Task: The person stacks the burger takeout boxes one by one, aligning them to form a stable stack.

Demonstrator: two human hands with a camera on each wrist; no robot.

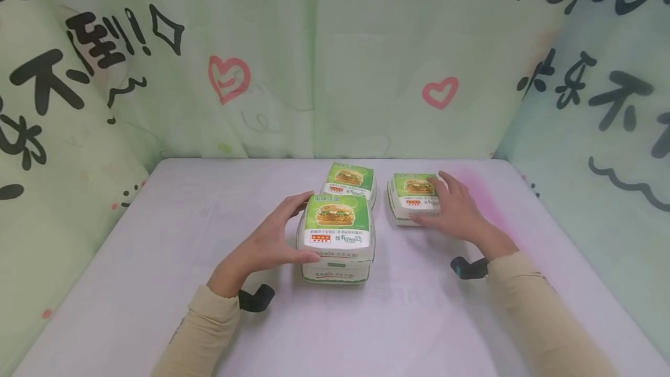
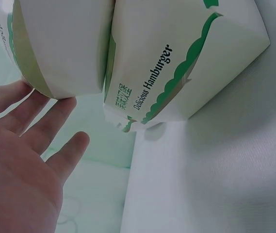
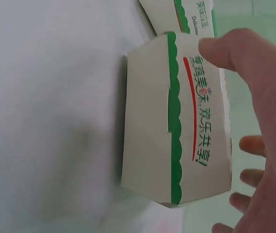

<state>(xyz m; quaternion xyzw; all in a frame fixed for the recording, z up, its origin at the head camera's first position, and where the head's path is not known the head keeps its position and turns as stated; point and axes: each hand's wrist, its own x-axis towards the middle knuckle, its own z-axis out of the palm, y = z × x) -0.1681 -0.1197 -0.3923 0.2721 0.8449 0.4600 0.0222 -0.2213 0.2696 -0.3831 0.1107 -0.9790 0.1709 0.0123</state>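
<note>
While I watch from afar through the head camera, I have the left hand (image 1: 267, 243) at the near stack, its grip holding the upper hamburger box (image 1: 336, 223) by the left side, thumb at the front corner and fingers toward the back. That box sits over the lower hamburger box (image 1: 335, 275), whose base rests on the desk (image 1: 335, 330); my left wrist view shows only a thin dark seam between the two, with the little finger spread clear of both. Just behind the stack stands the rear hamburger box (image 1: 349, 178), partly hidden, and I cannot tell whether it touches. To the right, apart from these, the right hamburger box (image 1: 408, 199) lies flat on the desk, green burger-printed lid up. My right hand (image 1: 460, 214) reaches around its right side, grip wide, thumb at the printed front face and fingers spread beyond the lid; I cannot tell how firmly it touches. Both arms wear beige sleeves (image 1: 209, 319), and behind the desk I see a pale green curtain (image 1: 361, 103) with a red heart (image 1: 228, 60) on it.
</note>
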